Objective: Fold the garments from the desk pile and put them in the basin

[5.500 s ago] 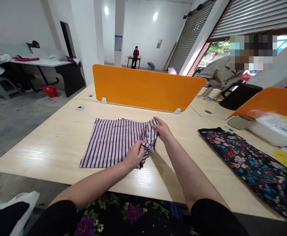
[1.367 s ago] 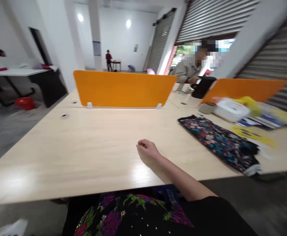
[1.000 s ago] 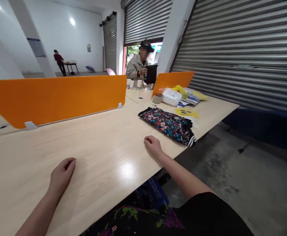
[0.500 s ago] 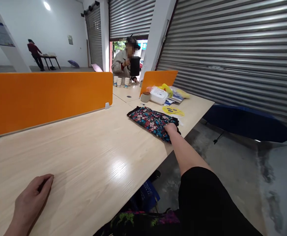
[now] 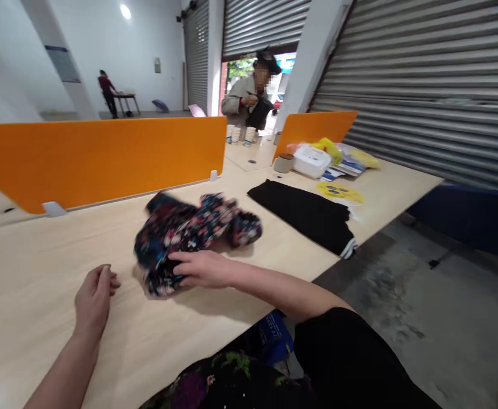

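Observation:
A floral garment (image 5: 181, 230), dark with pink, red and blue flowers, lies loosely bunched across the middle of the table and is blurred by motion. My right hand (image 5: 204, 268) is on its near edge, some fingers stretched over the cloth and the thumb hidden; it appears to grip that edge. To the left, my left hand (image 5: 94, 292) rests by the table surface, loosely curled with slightly parted fingers and nothing in it. A folded black garment (image 5: 302, 213) with white stripes at one corner lies flat farther right.
Beyond the black garment are a yellow round fan (image 5: 340, 193), a white plastic box (image 5: 312, 161) and a tape roll (image 5: 283, 163). Orange dividers (image 5: 116, 162) stand along the wooden table (image 5: 215, 335). A person (image 5: 249, 96) holds a dark jug (image 5: 260, 112) near paper cups (image 5: 249, 135).
My right hand has brought the floral garment leftward, and it has come unfolded. The black garment now shows where it lay. My left hand has shifted, and the view has turned left.

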`<control>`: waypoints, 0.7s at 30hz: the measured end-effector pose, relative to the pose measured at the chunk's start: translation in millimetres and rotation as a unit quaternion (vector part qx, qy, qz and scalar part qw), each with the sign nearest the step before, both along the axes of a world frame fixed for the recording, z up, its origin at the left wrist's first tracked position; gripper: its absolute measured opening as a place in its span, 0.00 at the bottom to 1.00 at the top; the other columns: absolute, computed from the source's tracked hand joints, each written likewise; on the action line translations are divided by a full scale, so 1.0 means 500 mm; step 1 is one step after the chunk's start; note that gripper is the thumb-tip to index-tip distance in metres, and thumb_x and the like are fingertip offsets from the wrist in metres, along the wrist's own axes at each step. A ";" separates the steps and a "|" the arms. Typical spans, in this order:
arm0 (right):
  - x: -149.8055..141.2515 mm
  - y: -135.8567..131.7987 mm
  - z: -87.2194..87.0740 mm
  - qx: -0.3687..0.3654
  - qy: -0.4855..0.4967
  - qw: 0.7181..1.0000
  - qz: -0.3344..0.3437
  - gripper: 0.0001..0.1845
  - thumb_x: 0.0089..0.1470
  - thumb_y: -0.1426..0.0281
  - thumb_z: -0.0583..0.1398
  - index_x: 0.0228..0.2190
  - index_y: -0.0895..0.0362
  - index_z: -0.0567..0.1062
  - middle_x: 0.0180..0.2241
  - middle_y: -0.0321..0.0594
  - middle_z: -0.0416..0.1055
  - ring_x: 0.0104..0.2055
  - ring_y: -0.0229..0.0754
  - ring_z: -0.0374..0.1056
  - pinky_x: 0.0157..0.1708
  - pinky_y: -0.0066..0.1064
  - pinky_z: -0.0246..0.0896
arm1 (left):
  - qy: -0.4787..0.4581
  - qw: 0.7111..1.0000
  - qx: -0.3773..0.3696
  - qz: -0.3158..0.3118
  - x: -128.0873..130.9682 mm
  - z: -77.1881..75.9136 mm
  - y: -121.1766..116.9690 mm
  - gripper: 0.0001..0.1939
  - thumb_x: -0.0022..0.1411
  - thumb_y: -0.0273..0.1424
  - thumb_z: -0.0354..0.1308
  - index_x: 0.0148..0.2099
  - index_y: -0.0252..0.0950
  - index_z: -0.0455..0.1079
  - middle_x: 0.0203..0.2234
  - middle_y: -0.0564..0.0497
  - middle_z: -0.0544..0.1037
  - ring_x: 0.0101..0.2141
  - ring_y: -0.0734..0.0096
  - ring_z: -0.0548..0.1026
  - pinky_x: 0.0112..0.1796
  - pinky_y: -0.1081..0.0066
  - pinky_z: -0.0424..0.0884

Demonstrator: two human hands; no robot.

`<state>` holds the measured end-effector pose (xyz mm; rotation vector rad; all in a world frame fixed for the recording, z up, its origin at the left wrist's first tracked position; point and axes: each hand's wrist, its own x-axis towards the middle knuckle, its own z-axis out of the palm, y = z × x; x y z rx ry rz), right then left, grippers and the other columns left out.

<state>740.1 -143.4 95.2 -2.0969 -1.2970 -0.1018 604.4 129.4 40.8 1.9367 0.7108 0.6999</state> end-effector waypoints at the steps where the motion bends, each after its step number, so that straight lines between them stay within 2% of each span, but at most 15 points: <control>1: -0.029 0.011 -0.016 -0.016 0.000 0.999 0.033 0.13 0.52 0.69 0.64 0.41 0.51 0.76 0.52 0.38 0.70 0.45 0.42 0.68 0.44 0.33 0.64 | -0.029 0.999 -0.038 0.016 -0.001 0.001 0.000 0.22 0.59 0.51 0.51 0.43 0.38 0.69 0.29 0.53 0.74 0.27 0.71 0.73 0.29 0.70 0.71; 3: -0.065 0.012 -0.039 -0.071 -0.008 0.995 0.073 0.17 0.49 0.73 0.65 0.43 0.52 0.76 0.55 0.42 0.68 0.44 0.44 0.69 0.43 0.35 0.65 | -0.066 0.994 -0.083 0.037 -0.002 0.000 0.004 0.24 0.59 0.51 0.52 0.45 0.36 0.68 0.30 0.53 0.73 0.27 0.72 0.71 0.30 0.72 0.71; 5: -0.078 -0.003 -0.054 -0.137 -0.012 0.988 0.074 0.22 0.50 0.76 0.63 0.48 0.54 0.74 0.56 0.47 0.67 0.43 0.45 0.71 0.41 0.35 0.66 | -0.061 0.996 -0.052 0.046 -0.004 -0.003 0.009 0.28 0.58 0.52 0.53 0.49 0.35 0.67 0.33 0.51 0.73 0.30 0.71 0.71 0.34 0.71 0.72; 7: -0.081 -0.019 -0.062 -0.175 0.000 0.983 0.052 0.25 0.52 0.77 0.61 0.52 0.55 0.71 0.54 0.47 0.67 0.43 0.45 0.72 0.40 0.33 0.67 | -0.024 0.998 0.039 0.044 -0.007 -0.006 0.011 0.32 0.56 0.52 0.56 0.55 0.36 0.64 0.40 0.47 0.73 0.36 0.67 0.73 0.42 0.66 0.72; 9: -0.083 -0.029 -0.065 -0.170 0.029 0.984 0.034 0.24 0.53 0.75 0.61 0.52 0.53 0.71 0.49 0.44 0.71 0.43 0.44 0.72 0.39 0.32 0.67 | 0.025 0.987 0.155 0.040 -0.009 -0.010 0.012 0.34 0.56 0.50 0.58 0.60 0.38 0.62 0.49 0.43 0.70 0.46 0.59 0.72 0.50 0.60 0.69; 11: -0.087 -0.023 -0.066 -0.137 0.045 0.990 0.004 0.24 0.54 0.72 0.62 0.53 0.52 0.71 0.47 0.42 0.72 0.42 0.44 0.72 0.40 0.33 0.68 | 0.072 0.968 0.238 0.029 -0.008 -0.014 0.012 0.33 0.57 0.48 0.58 0.61 0.38 0.62 0.54 0.40 0.67 0.53 0.51 0.68 0.55 0.54 0.64; 13: -0.086 -0.001 -0.065 -0.092 0.034 0.994 -0.038 0.31 0.52 0.68 0.64 0.58 0.52 0.66 0.53 0.45 0.68 0.46 0.47 0.71 0.43 0.36 0.68 | 0.095 0.957 0.274 -0.004 -0.005 -0.018 0.015 0.31 0.58 0.45 0.56 0.60 0.37 0.63 0.54 0.39 0.67 0.55 0.49 0.66 0.56 0.52 0.63; 15: -0.075 0.033 -0.066 -0.057 0.013 0.996 -0.063 0.36 0.50 0.68 0.65 0.60 0.51 0.63 0.59 0.48 0.62 0.50 0.50 0.68 0.44 0.39 0.68 | 0.098 0.951 0.288 -0.055 -0.002 -0.020 0.019 0.28 0.60 0.40 0.54 0.60 0.34 0.63 0.52 0.40 0.69 0.53 0.51 0.67 0.55 0.54 0.64; 16: -0.064 0.050 -0.067 -0.046 0.012 0.997 -0.061 0.34 0.50 0.69 0.64 0.59 0.51 0.65 0.58 0.47 0.62 0.50 0.51 0.68 0.44 0.39 0.67 | 0.097 0.948 0.293 -0.077 -0.003 -0.021 0.021 0.27 0.60 0.38 0.52 0.59 0.33 0.63 0.50 0.40 0.70 0.52 0.52 0.68 0.54 0.55 0.65; 18: -0.033 0.076 -0.069 -0.004 0.039 0.998 -0.052 0.22 0.51 0.72 0.60 0.50 0.53 0.74 0.49 0.45 0.70 0.47 0.49 0.69 0.45 0.39 0.66 | 0.096 0.945 0.299 -0.096 -0.007 -0.021 0.028 0.23 0.59 0.33 0.50 0.57 0.33 0.65 0.47 0.42 0.71 0.50 0.55 0.70 0.52 0.59 0.67; 20: 0.008 0.082 -0.069 0.094 0.091 0.988 -0.088 0.13 0.53 0.71 0.58 0.41 0.54 0.77 0.39 0.41 0.74 0.43 0.46 0.69 0.45 0.38 0.65 | 0.095 0.945 0.305 -0.076 -0.015 -0.021 0.036 0.21 0.58 0.31 0.49 0.53 0.35 0.68 0.45 0.44 0.72 0.48 0.57 0.71 0.50 0.61 0.69; 21: 0.030 0.076 -0.068 0.153 0.120 0.973 -0.121 0.11 0.53 0.69 0.58 0.38 0.55 0.77 0.37 0.40 0.73 0.40 0.45 0.69 0.43 0.37 0.66 | 0.095 0.945 0.307 -0.056 -0.019 -0.021 0.040 0.19 0.57 0.29 0.50 0.51 0.36 0.69 0.44 0.44 0.72 0.47 0.58 0.71 0.49 0.61 0.69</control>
